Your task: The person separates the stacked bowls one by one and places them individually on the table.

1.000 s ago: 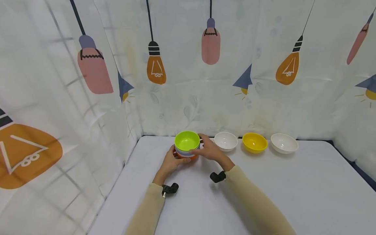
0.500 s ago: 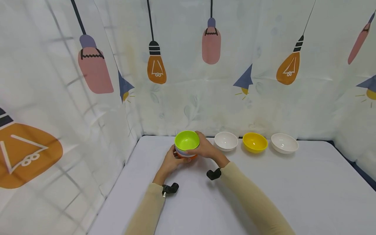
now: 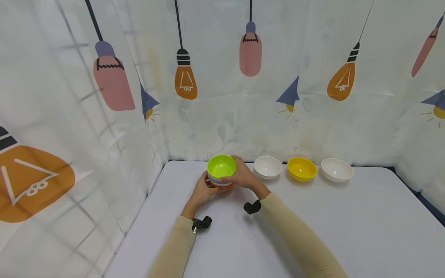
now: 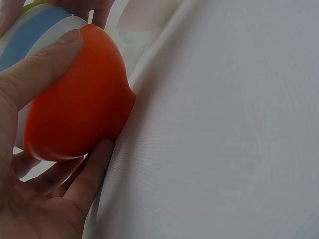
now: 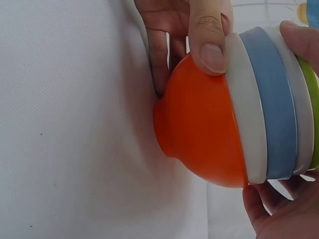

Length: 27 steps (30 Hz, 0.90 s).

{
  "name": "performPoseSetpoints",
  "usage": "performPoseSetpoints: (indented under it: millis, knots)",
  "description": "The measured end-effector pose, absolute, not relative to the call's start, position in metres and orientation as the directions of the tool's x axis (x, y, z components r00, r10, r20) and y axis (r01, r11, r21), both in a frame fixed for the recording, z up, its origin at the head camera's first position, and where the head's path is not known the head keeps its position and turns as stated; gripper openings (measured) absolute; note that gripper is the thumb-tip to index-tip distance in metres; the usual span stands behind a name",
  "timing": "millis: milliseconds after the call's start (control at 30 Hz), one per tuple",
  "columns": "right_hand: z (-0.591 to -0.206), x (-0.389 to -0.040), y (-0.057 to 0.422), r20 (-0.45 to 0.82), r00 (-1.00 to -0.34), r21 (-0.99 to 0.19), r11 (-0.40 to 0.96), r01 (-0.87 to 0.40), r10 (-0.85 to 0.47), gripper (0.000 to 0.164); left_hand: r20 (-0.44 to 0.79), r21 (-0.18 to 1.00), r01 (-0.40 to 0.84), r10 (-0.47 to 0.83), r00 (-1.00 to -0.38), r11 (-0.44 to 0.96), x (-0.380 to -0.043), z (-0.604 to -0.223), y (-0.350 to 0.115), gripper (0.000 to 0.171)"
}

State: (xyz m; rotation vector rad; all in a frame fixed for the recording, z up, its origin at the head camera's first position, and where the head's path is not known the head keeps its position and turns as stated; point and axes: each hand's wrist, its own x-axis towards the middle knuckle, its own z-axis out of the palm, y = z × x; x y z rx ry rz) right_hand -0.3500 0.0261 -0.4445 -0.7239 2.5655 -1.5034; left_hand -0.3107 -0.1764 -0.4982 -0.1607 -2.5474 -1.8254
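Left grip (image 3: 202, 192) holds a smooth, rounded orange bowl (image 4: 87, 102).

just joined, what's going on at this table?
A person holds a stack of five bowls: left hand gripping the bottom orange bowl, right hand around the upper part. Above orange: white bowl, blue bowl, pale bowl, green bowl on top. Row to the right: nearer white bowl, yellow bowl, farther white bowl.

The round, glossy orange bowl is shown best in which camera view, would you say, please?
The right wrist view: the round, glossy orange bowl shows from foot to rim, the left hand covering only a little. The left wrist view shows it large too, but more rim is hidden; the head view gives just a sliver.
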Motion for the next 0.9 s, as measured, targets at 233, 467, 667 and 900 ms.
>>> performPoseSetpoints:
  millis: [233, 467, 667, 900]
  knots:
    - [-0.4477, -0.3506, 0.0252, 0.184, -0.897, -0.821, 0.439, -0.365, -0.402, 0.089, 0.056, 0.943, 0.078, 0.079, -0.995, 0.322, -0.3092, -0.4970, -0.1762, 0.097]
    - [-0.4480, -0.3486, 0.0245, 0.197, -0.905, -0.825, 0.435, -0.361, -0.378, 0.091, 0.047, 0.945, 0.067, 0.070, -0.996, 0.319, -0.3083, -0.4967, -0.1764, 0.096]
    - [-0.4473, -0.3475, 0.0248, 0.213, -0.902, -0.829, 0.419, -0.370, -0.375, 0.093, 0.062, 0.943, 0.085, 0.082, -0.995, 0.321, -0.3072, -0.4956, -0.1762, 0.097]
    - [-0.4472, -0.3468, 0.0253, 0.219, -0.907, -0.841, 0.402, -0.363, -0.360, 0.094, 0.064, 0.942, 0.089, 0.085, -0.994, 0.323, -0.3071, -0.4961, -0.1766, 0.098]
